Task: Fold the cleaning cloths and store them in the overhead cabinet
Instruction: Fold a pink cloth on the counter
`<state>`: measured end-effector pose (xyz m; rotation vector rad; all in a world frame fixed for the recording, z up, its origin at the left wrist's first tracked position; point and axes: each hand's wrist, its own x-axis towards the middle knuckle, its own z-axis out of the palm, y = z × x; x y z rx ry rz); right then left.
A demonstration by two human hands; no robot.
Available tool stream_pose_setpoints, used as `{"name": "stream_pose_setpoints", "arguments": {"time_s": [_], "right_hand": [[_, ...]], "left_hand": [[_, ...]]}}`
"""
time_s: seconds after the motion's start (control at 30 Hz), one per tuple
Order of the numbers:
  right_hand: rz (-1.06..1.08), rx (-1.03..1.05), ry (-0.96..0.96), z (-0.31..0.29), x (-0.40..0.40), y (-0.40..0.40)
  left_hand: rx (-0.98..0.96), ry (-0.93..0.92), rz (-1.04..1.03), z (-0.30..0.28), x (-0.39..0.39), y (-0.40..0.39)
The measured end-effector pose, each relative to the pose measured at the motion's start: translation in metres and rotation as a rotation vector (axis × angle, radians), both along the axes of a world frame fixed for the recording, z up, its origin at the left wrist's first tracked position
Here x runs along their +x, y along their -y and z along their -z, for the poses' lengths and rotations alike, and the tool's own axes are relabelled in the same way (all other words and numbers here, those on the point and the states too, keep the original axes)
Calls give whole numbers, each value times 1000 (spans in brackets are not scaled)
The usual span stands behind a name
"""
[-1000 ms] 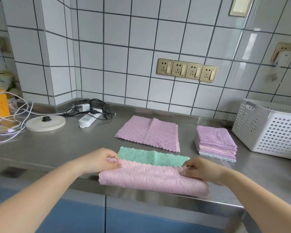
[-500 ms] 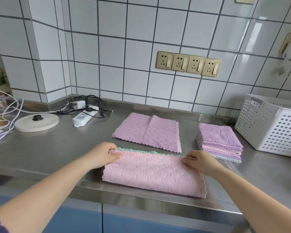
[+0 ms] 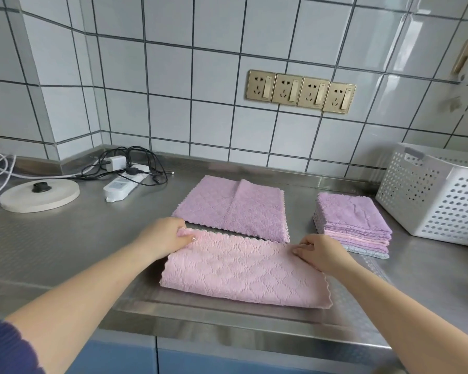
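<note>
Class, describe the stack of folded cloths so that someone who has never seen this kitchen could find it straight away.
Start at the white perforated basket on the right of the steel counter. Just to its left sits the stack of folded cloths, purple on top, pink and grey layers below. Unlike the single purple cloth lying flat beside it, it is a neat pile of many.

Your forearms are bare, no watch/rings w/in view. Your left arm has a dark blue ribbed knit sleeve (image 3: 3,346) pushed up, scalloped cuff edge. Left hand (image 3: 164,236): thumbnail w/ pale glittery polish.
</note>
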<state>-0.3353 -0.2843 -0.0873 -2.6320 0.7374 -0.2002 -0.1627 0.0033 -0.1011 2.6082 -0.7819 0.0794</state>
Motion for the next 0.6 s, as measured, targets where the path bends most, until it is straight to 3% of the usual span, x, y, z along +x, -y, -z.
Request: {"name": "stream_pose_setpoints", "arguments": {"time_s": [0.3,0.43,0.5,0.6], "right_hand": [[13,0,-31,-1,1,5],[-32,-191,9,-11,-4,-3],[-115,-239,86,-15,-2,-24],[-270,-227,95,-8,10,-66]], "left_hand": [[115,-36,2,-3,5,8],[17,57,-6,-15,-4,8],[-28,126,80,-17,-18,18],[-6,91,292,-7,-53,42]]}}
